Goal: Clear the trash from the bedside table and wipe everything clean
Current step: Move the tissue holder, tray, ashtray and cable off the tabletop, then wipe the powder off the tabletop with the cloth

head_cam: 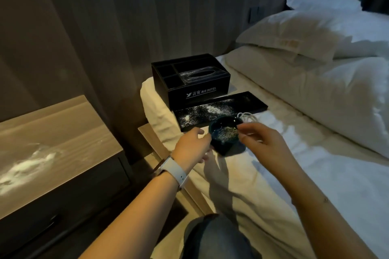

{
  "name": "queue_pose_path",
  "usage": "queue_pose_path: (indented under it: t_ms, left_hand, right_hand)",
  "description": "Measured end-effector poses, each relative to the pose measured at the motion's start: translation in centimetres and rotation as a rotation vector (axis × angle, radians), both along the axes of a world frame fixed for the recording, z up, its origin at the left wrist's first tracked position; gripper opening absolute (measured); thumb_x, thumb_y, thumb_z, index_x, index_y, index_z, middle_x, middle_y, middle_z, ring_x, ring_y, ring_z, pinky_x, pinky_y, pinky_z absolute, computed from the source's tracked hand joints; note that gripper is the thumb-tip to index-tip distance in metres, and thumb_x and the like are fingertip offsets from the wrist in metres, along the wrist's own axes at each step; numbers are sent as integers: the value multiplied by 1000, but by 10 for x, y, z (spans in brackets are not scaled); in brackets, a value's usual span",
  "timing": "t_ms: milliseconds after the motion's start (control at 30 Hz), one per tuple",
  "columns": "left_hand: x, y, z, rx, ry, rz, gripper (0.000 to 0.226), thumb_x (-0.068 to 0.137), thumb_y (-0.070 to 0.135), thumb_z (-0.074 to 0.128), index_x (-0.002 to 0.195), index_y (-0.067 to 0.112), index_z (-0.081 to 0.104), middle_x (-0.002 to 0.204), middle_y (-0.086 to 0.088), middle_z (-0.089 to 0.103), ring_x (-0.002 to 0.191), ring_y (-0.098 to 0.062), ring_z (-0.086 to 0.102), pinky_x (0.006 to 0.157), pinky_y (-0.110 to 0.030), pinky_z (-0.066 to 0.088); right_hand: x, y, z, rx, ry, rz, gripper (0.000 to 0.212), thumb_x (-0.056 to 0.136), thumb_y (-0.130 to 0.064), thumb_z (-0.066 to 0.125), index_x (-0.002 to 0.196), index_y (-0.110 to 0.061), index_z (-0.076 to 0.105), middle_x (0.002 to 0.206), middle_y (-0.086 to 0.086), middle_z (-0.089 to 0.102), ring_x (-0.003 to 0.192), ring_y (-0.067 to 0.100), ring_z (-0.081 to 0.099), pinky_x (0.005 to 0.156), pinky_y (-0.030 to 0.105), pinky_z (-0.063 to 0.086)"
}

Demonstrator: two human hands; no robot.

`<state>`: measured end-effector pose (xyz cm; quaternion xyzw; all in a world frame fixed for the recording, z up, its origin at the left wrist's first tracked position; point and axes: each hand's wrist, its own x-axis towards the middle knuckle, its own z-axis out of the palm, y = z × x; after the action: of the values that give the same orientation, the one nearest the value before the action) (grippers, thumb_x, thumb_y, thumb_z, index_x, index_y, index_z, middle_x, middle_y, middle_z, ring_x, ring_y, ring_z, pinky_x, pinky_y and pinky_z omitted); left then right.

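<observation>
Now both hands' grips, left hand [192,146] and right hand [261,142], clamped on the dusty ashtray [226,135] above the bed [273,185].

Dark ashtray [226,135], speckled with pale ash, upright on white bed [273,174]; just beyond, long black tray [221,109] dusted white; far left, powder-smeared wooden desk [52,143].

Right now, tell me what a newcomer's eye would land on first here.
First, the two hands at centre: the left hand and right hand flank a dark ashtray speckled with pale ash, resting on the white bed sheet. Behind it lie a black tray dusted with white powder and a black hotel tissue box. At left, the bedside table shows white smears.
</observation>
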<state>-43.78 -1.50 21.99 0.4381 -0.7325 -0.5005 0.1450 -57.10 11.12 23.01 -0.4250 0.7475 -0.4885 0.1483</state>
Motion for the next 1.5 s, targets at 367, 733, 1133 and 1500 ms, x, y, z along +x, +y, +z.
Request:
queue_pose_path:
  t_ms: [367, 733, 1133, 1500]
  left_hand:
    - [219, 72, -19, -257, 115, 420, 24, 91, 21, 57, 103, 41, 62, 101, 26, 62, 96, 15, 55, 83, -14, 45]
    - [389, 69, -78, -309, -66, 758, 27, 90, 20, 57, 114, 33, 60, 109, 20, 60, 103, 5, 55, 89, -19, 44]
    - [455, 85, -97, -326, -87, 904, 28, 91, 17, 57, 117, 27, 60, 113, 16, 58, 110, -1, 53, 92, -23, 46]
    - [477, 65, -81, -644, -332, 653, 34, 92, 36, 57, 126, 36, 53, 124, 24, 48, 123, 1, 38, 105, -25, 18]
  right_hand:
    - [184, 7, -39, 55, -137, 385, 23, 90, -25, 62, 108, -38, 64, 102, -19, 66, 97, -8, 60, 84, 19, 51]
    - [348, -74, -87, 136, 244, 725, 29, 93, -30, 57, 122, -30, 59, 115, -20, 55, 111, -4, 49, 87, 8, 37]
    - [418, -162, -163, 111, 648, 720, 26, 97, -30, 53, 116, -20, 68, 94, 1, 63, 95, 24, 57, 89, 35, 38]
    - [407, -81, -155, 145, 475, 739, 16, 92, -26, 62, 103, -25, 73, 92, -7, 67, 95, 16, 58, 92, 27, 33]
